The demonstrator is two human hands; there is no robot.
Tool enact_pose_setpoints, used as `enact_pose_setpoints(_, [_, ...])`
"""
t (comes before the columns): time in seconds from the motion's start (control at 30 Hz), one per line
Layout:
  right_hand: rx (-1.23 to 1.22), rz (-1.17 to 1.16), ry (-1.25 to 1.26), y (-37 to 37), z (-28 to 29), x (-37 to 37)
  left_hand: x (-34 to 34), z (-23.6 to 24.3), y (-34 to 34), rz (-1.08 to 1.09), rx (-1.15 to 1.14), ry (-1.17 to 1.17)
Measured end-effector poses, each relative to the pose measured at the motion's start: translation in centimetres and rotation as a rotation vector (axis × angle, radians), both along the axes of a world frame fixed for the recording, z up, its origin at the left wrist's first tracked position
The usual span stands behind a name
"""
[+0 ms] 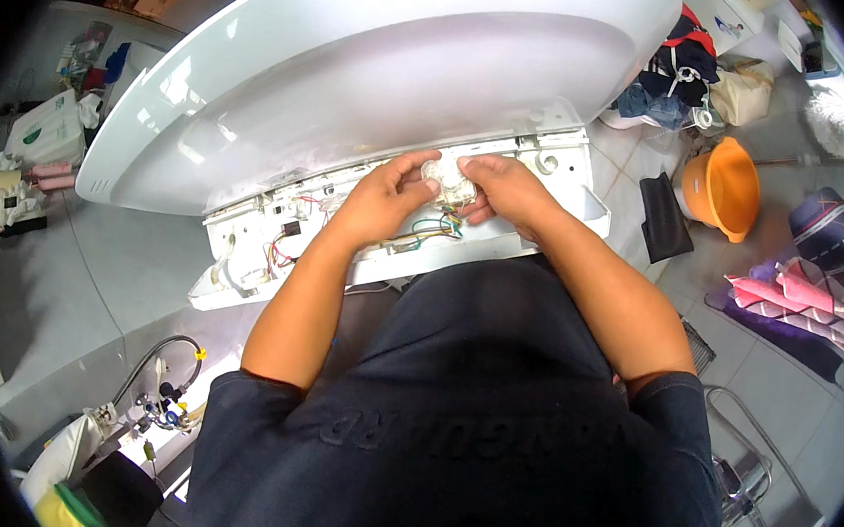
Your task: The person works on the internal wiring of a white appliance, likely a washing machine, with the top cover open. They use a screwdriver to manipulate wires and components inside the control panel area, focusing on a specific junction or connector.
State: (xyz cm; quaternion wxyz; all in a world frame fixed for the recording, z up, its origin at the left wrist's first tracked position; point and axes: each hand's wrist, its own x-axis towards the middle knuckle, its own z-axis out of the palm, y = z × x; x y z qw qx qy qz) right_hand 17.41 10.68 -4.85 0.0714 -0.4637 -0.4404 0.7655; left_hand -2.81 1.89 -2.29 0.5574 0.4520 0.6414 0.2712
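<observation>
Both hands hold a small whitish, roundish part (pixel 448 182) with coloured wires (pixel 435 227) beneath it. My left hand (pixel 388 198) pinches its left side between thumb and fingers. On its right side, the thumb and fingers of my right hand (pixel 510 193) close round it. The part is over a long, open white panel tray (pixel 374 263) of what looks like a top-loading washing machine. A black connector (pixel 291 228) and more thin wires lie in the tray left of my hands. Some fingertips are hidden behind the part.
Beyond the tray rises a large, pale, glossy lid (pixel 379 69). An orange bucket (pixel 725 190), a black folded item (pixel 664 219) and pink cloth (pixel 801 297) are on the tiled floor at right. Hoses and fittings (pixel 169 397) lie at lower left. A metal rack (pixel 749 483) stands at lower right.
</observation>
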Motion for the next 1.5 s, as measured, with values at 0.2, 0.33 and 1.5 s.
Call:
enact_pose_setpoints(0.2, [0.014, 0.027, -0.024, 0.1, 0.3, 0.0, 0.3, -1.1, -0.1, 0.115, -0.092, -0.279])
enact_pose_setpoints(0.33, [0.021, 0.027, -0.029, 0.2, 0.1, 0.1, 1.1, -0.5, -0.1, 0.184, -0.110, -0.346])
enact_pose_setpoints(1.5, [0.189, -0.009, 0.001, -0.8, -1.6, 0.4, 2.1, -1.1, -0.7, 0.295, -0.005, -0.245])
